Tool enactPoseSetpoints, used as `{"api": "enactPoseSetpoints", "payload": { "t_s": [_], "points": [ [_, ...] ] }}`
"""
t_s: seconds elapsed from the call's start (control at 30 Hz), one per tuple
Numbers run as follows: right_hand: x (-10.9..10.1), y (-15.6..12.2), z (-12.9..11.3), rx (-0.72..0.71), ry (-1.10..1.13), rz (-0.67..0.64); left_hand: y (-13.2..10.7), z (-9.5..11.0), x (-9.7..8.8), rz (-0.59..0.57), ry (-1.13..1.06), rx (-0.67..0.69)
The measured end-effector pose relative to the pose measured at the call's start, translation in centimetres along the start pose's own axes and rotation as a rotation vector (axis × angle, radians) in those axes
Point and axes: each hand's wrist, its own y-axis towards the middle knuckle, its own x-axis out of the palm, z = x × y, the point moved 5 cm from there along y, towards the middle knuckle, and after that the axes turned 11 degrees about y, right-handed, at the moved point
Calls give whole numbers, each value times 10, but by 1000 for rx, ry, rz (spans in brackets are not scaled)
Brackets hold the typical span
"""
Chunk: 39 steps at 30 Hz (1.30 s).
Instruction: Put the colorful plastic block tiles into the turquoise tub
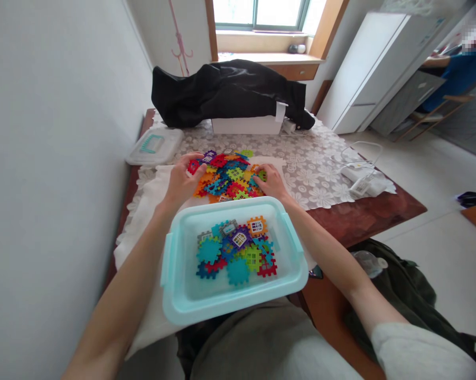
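A heap of colourful plastic interlocking building tiles [234, 174] lies on a white cloth on the table. My left hand [185, 177] rests at the heap's left side, thumb and fingers apart, with a red tile [193, 167] showing between them and a purple window tile [208, 157] by the fingertips. At the right side, my right hand [271, 182] curves over the heap's edge, fingers apart around a green tile [262, 175]. Neither hand shows a firm grip. Nearer me, between my forearms, stands a light-teal plastic box [182, 295] holding several loose tiles [238, 253].
A clear box lid [154, 146] with a teal handle lies at back left. Black fabric [230, 92] covers a white box [248, 125] at the back. White packaging [360, 179] sits on the right. A wall [63, 132] borders the left; a dark bag [396, 279] is at lower right.
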Motion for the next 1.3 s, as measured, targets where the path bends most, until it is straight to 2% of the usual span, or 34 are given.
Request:
{"api": "enactPoseSetpoints", "payload": {
  "t_s": [0.07, 0.1, 0.2, 0.33, 0.9, 1.07, 1.17, 1.3],
  "points": [
    [0, 0, -1, -11, 2, 0, -7, -20, 8, 62, 143, 16],
    [0, 0, -1, -12, -2, -2, -10, -29, 13, 55, 185, 8],
    [3, 0, 1, -1, -33, -10, -19, -47, 24, -25, 227, -33],
    [7, 0, 4, 25, -65, -47, -24, -56, 33, -116, 268, -53],
    [-1, -1, -1, 23, -11, 31, -25, -43, 25, -62, 298, -67],
    [3, -2, 0, 37, -39, -21, -26, -40, 25, -72, 304, -59],
    [6, -3, 0, 57, -73, -67, -28, -36, 25, -83, 314, -11],
    [5, -4, -2, 45, -74, -61, -30, -33, 27, -107, 336, 48]
  ]
}}
